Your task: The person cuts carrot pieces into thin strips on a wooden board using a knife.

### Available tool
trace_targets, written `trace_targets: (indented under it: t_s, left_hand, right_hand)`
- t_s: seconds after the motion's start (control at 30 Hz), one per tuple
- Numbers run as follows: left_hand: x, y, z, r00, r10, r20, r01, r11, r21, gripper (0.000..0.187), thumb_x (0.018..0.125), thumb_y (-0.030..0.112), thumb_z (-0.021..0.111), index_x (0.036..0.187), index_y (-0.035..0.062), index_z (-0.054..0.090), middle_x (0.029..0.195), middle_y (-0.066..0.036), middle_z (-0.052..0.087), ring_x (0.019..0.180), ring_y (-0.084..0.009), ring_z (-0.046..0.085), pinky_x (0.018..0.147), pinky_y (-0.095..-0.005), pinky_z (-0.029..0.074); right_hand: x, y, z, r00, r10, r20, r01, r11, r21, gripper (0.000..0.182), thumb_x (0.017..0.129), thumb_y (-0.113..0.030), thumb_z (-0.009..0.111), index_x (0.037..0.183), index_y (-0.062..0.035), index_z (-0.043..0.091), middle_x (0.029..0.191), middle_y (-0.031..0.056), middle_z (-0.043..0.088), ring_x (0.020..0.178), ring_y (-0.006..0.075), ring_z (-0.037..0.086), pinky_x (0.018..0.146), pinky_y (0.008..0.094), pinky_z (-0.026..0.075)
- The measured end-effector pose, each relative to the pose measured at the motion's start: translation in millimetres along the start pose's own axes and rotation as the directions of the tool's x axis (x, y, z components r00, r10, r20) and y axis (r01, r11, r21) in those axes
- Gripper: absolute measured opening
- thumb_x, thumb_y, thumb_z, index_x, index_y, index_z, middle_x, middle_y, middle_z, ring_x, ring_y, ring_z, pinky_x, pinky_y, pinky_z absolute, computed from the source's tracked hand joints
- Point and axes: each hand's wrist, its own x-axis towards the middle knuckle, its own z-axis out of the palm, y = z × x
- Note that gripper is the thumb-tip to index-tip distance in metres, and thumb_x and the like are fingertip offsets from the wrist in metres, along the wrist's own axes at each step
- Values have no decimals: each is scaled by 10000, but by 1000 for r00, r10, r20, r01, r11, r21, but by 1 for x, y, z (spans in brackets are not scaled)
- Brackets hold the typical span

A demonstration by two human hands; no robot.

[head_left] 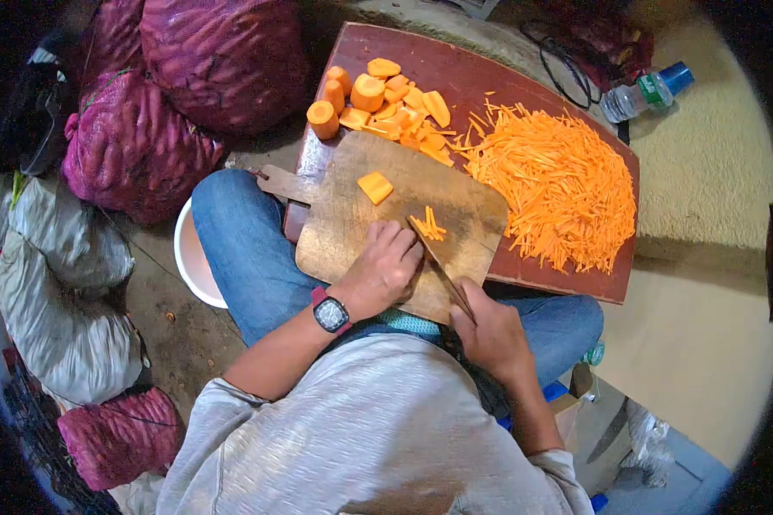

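Right hand (494, 333) is wrapped around the knife (444, 276); whether anything is pinned beneath the curled left hand (382, 270) cannot be told. On the cutting board (335, 225), the carrot slice (375, 187) is likely light, stiff and slippery, best held by its edges.

One knife (439, 269) is seen over one cutting board (331, 223); one carrot-shred heap (554, 184) and one blue-capped bottle (647, 94) are pictured right of the board.

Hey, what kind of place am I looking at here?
Probably a small food-prep or produce storage area: there's a wooden cutting board, a big heap of shredded carrot, and bulging purple mesh sacks on the left.
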Motion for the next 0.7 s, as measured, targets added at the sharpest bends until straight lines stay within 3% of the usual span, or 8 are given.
trace_targets:
  t_s: [0.07,0.3,0.37,0.4,0.47,0.7]
  left_hand:
    - [-1,0,2,1000,-12,8,12,1000,-8,295,855,123,684,1094,-47,719,1028,-152,596,1041,-344,574,954,-476,456]
    - [-3,-2,1,999,-32,26,33,999,-29,305,857,116,676,1107,-53,719,1030,-156,595,1047,-347,575,957,-479,456]
    - [-2,-1,0,999,-20,26,20,1000,-21,306,842,117,689,1100,-45,718,1043,-155,593,1055,-349,571,956,-483,453]
    - [-3,-1,0,999,-19,27,20,1000,-17,306,842,117,689,1100,-45,718,1043,-155,593,1055,-349,571,956,-483,453]
    - [-3,-1,0,1000,-17,18,17,999,-36,318,812,119,714,1087,-39,717,1057,-152,591,1060,-350,566,956,-486,450]
    - [-4,-1,1,999,-49,5,49,998,-39,341,758,109,752,1067,-33,720,1058,-149,593,1056,-352,565,940,-484,454]
  right_hand:
    - [21,7,13,981,-153,-122,163,984,69,300,1056,-221,619,1319,-83,574,1054,283,746,986,512,724,801,602,578]
    - [-8,1,-9,989,-132,-72,138,987,82,313,1043,-210,635,1314,-63,577,1032,297,741,964,516,725,787,600,578]
    - [-10,1,-5,999,41,19,-41,999,27,357,1035,-167,668,1358,-23,620,1065,291,739,1016,513,721,810,537,582]
    - [-3,2,1,999,38,18,-38,999,29,357,1035,-167,668,1358,-23,620,1065,291,739,1016,513,721,810,537,582]
    - [19,5,14,979,-162,-128,173,982,80,360,1045,-178,662,1367,-25,613,1077,290,741,1023,523,717,821,546,580]
    - [-3,5,-3,992,-112,-53,116,990,76,346,1044,-164,656,1363,-35,616,1086,293,738,1024,525,715,822,549,580]
